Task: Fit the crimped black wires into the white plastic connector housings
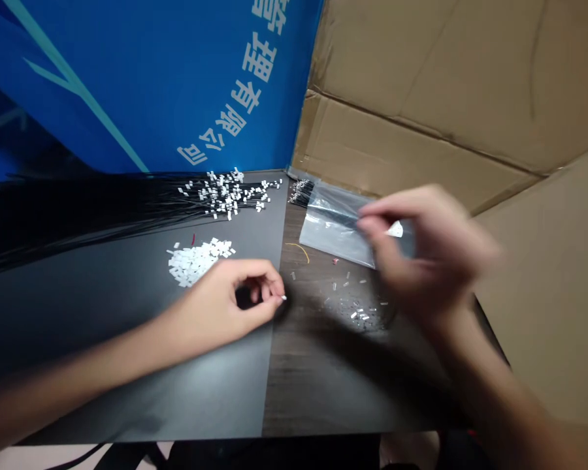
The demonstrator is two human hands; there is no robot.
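Observation:
My left hand (pixel 240 303) rests above the black mat (pixel 127 339), its thumb and fingertip pinching a tiny white piece (pixel 283 297). My right hand (pixel 421 254) is blurred by motion over a clear plastic bag (pixel 330 225). A small white piece (pixel 396 229) shows between its thumb and fingers. On the mat lie a heap of small white rectangular pieces (pixel 196 262) and a spread of thin black wires (pixel 93 209), many ending in white pieces (pixel 228 196). Any black wire ends under my hands are hidden.
The mat's right side meets a dark wood-grain table (pixel 294 372) bearing a short yellow wire (pixel 298 251) and scattered small pieces (pixel 357 312). A blue printed banner (pixel 176 85) stands behind the mat, and cardboard sheets (pixel 421 98) wall the back and right.

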